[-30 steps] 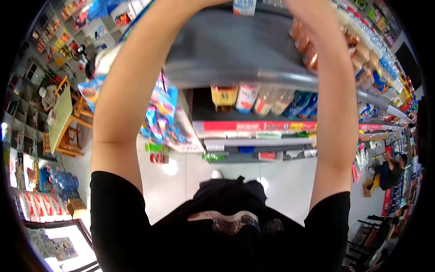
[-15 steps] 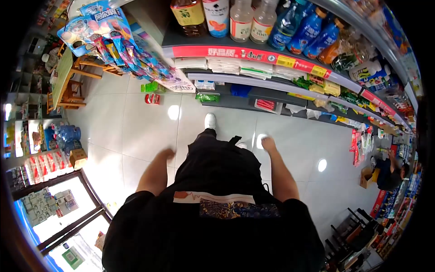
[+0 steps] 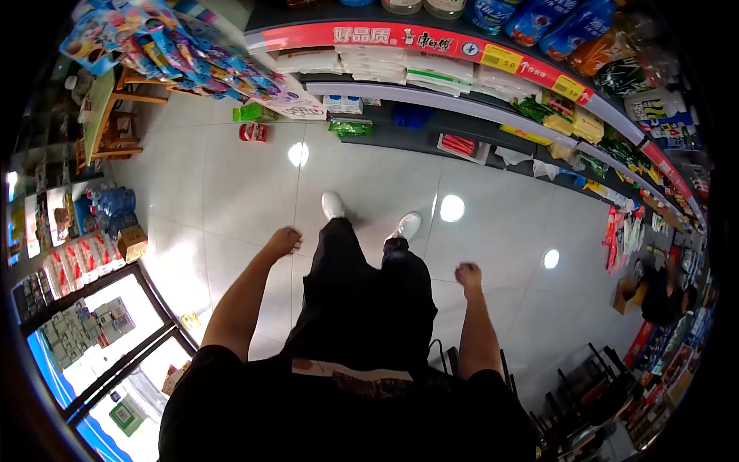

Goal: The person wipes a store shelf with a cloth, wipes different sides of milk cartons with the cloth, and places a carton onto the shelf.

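Observation:
My left hand (image 3: 285,241) hangs over the tiled floor, left of my dark trousers (image 3: 358,300). Its fingers are loosely curled, and I see nothing in them. On the other side of my body, my right hand (image 3: 468,276) is also curled in and appears to hold nothing. Neither hand touches anything. Between and ahead of them are my white shoes, the left one (image 3: 332,205) a little farther forward than the right one (image 3: 408,225). The nearest goods ahead are on a curved-looking store shelf (image 3: 431,42).
Bottles (image 3: 531,19) and packets fill the shelf. A red-and-white pack (image 3: 253,132) sits on the floor by a hanging snack display (image 3: 177,54). Wooden furniture (image 3: 115,115) stands left; a glass door (image 3: 108,346) is behind left. Black chairs (image 3: 585,393) and a person (image 3: 666,296) are right.
I have stepped forward, closer to the shelf, and my right foot has come into fuller view. My left hand has swung forward; my right hand has swung back.

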